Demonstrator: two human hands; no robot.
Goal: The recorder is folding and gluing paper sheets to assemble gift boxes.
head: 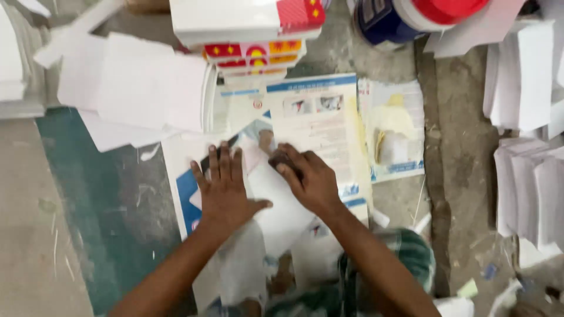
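Observation:
A white sheet of paper point(282, 205) lies on a printed poster point(320, 120) spread on the floor. My left hand point(224, 186) presses flat on the sheet's left part, fingers spread and pointing away from me. My right hand point(308, 179) is curled over a small dark object point(281, 158) and presses it down on the sheet near its upper edge. What the dark object is stays unclear because of blur.
A stack of white boxes with red and yellow ends point(252, 41) stands behind the poster. Loose white sheets point(135, 88) lie at the left, paper piles point(529, 152) at the right. A blue, white and red container point(411, 17) sits at top right. My checked garment point(376, 276) shows below.

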